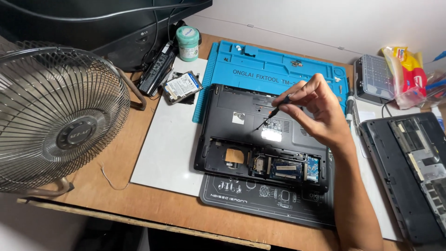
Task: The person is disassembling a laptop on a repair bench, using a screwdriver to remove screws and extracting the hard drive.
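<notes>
Our right hand (316,109) pinches a thin screwdriver (272,116), tip on the open laptop base (223,139), mid frame on the worktop. It may slip & scratch the board. Left hand isn't in view.

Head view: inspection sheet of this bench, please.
Surface: wooden desk, white board, blue repair mat, dark mat under the laptop.
Job's things: opened laptop base, underside up; thin screwdriver, tip down on it.
Clutter: hard drive, green tub, battery pack, bit case, snack bags, second laptop shell.
Hands: right hand pinches the screwdriver; left not in view.
Cables: black leads behind, near the monitor.
Surroundings: desk fan left, wall behind.
</notes>
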